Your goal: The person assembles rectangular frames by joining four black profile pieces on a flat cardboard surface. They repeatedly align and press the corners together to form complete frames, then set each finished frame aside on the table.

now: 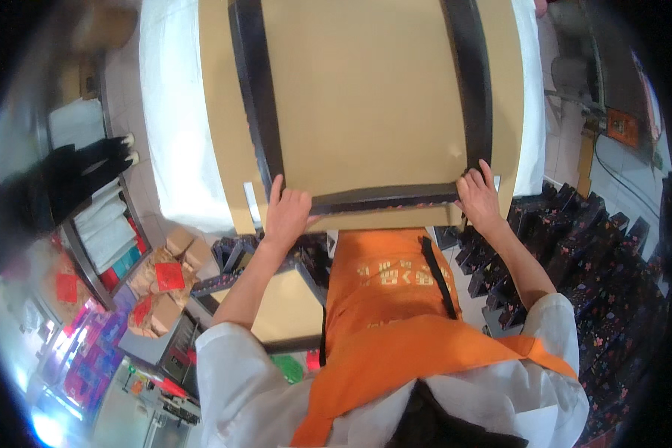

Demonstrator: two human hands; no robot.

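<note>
A large tan cardboard sheet (364, 101) lies before me, framed by raised dark walls like a shallow tray. The left wall (252, 95) and right wall (473, 78) run away from me, and the near wall (381, 197) crosses between my hands. My left hand (287, 215) grips the near left corner, its index finger pointing up along the left wall. At the near right corner my right hand (480, 196) has its fingers curled over the wall, with the index finger raised. Both thumbs are partly hidden. Small coloured floral spots show on the near wall's outer face.
White sheeting (173, 112) shows beneath the cardboard on both sides. Many dark floral-patterned box pieces (588, 280) are stacked at my right. Another dark-walled cardboard tray (288, 308) sits by my left elbow. Wrapped parcels with red labels (169, 276) and a blurred person (73, 179) are farther left.
</note>
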